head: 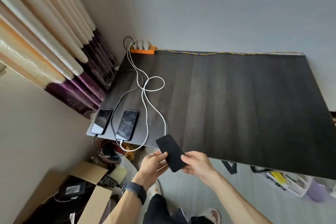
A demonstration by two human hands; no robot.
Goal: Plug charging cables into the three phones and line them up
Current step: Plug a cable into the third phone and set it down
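Two phones lie side by side at the near left corner of the dark table (pixel 236 105). The left phone (pixel 101 121) has a dark cable in its near end. The second phone (pixel 126 125) has a white cable (pixel 143 140) plugged in. I hold a third, black phone (pixel 171 152) over the table's front edge, screen up. My left hand (pixel 153 164) grips its near left side and my right hand (pixel 196 162) its right side. Another white cable (pixel 155 109) runs from the orange power strip (pixel 142 50) to this phone's far end.
White chargers sit in the power strip at the table's far left corner. An orange cord (pixel 227 53) runs along the back edge. Curtains (pixel 54 42) hang to the left. An open cardboard box (pixel 87 187) and clutter lie on the floor below the table.
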